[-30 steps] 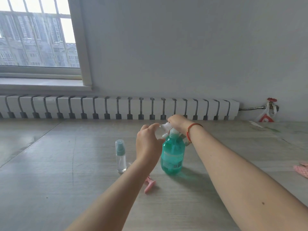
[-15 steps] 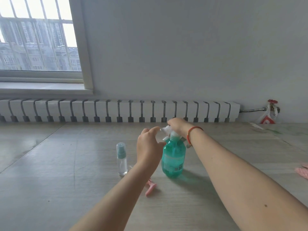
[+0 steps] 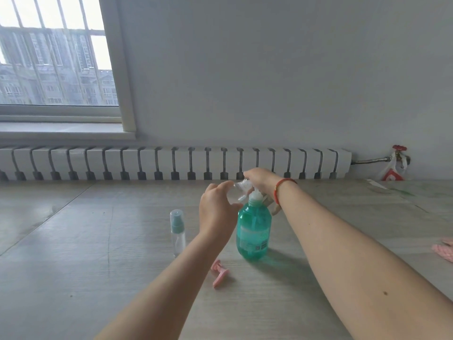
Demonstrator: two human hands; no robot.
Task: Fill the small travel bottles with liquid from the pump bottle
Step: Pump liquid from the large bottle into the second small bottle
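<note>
Little has moved: right hand (image 3: 259,179) still presses the teal plastic pump bottle (image 3: 253,229)'s white head; left hand (image 3: 217,209) keeps gripping a small clear bottle (image 3: 235,192) beneath the spout.

Soft daylight enters from the window (image 3: 54,65), shadows are faint, edges bow, and detail seems slightly blurred.

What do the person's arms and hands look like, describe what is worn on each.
Both forearms are bare, with no sleeves in view. The right hand has a thin red-orange string bracelet around its wrist, and a small dark mole shows on that forearm. The left hand wears nothing visible: no bracelet, watch or glove.
</note>
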